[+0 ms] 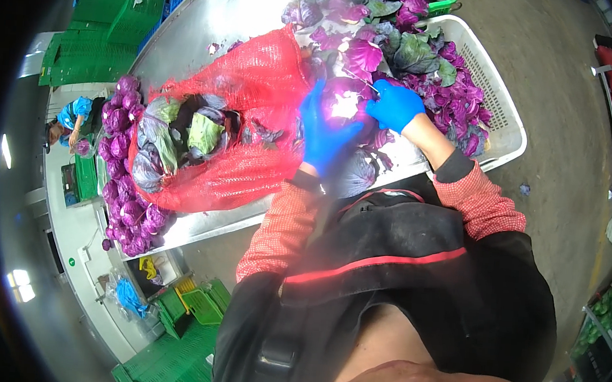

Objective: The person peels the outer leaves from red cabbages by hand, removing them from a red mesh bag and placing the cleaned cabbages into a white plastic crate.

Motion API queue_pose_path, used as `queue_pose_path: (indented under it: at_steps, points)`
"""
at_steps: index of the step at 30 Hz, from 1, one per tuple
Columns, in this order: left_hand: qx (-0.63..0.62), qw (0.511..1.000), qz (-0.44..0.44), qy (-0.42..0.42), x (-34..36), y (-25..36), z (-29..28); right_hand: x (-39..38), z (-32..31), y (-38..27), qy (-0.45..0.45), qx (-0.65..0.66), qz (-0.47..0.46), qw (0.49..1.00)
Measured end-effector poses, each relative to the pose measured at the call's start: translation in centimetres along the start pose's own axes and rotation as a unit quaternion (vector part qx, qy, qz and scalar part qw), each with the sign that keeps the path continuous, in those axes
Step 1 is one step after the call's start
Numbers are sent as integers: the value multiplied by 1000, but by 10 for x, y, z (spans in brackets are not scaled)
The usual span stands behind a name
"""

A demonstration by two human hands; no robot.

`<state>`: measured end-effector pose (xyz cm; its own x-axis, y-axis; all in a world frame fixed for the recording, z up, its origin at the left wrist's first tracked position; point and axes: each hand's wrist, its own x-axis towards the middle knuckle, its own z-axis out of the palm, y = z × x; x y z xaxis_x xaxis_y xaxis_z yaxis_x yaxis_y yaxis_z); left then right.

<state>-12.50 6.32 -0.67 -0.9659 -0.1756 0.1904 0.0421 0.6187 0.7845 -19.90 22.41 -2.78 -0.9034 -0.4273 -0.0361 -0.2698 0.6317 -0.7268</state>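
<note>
A red cabbage [345, 106] with a pale, cut stem end faces up between my hands. My left hand [322, 135], in a blue glove and slightly blurred, cups its near left side with thumb and fingers spread around it. In a matching glove, my right hand [395, 106] is closed on a thin knife [362, 81], whose blade reaches over the cabbage; the handle is hidden in the fist. Beside my left hand lies a red mesh sack [258, 67], its mouth open on several cabbages with green and purple outer leaves [205, 134].
A metal table [211, 25] carries piled trimmed red cabbages [121, 142] along its left end. At right, a white crate [513, 127] holds loose purple leaves. Green crates [202, 304] stand beyond the table's left. Another person [76, 114] is at work far left.
</note>
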Motion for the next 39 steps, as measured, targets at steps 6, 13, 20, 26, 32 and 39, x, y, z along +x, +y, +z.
queue_pose_path:
  at_steps: [6, 13, 20, 26, 32, 39]
  points:
    - [-22, 1000, 12, -16, -1, -19, -9, 6, 13, 71, -31, -44, 185, 981]
    - [-13, 998, 38, -50, 8, -36, -10, 4, -7, -9, 56, -43, -199, 977]
    - [-29, 997, 46, -58, 9, -37, -10, 18, -15, -17, 28, -98, -232, 967]
    - [-14, 997, 51, -55, 12, -41, -11, 38, -4, 41, 93, -125, -75, 985]
    - [-64, 995, 23, -76, 8, -43, -20, 26, -8, 20, 38, 2, 65, 997]
    - [-160, 983, 23, -92, 4, -57, -15, 11, 9, 9, -37, -80, 10, 996]
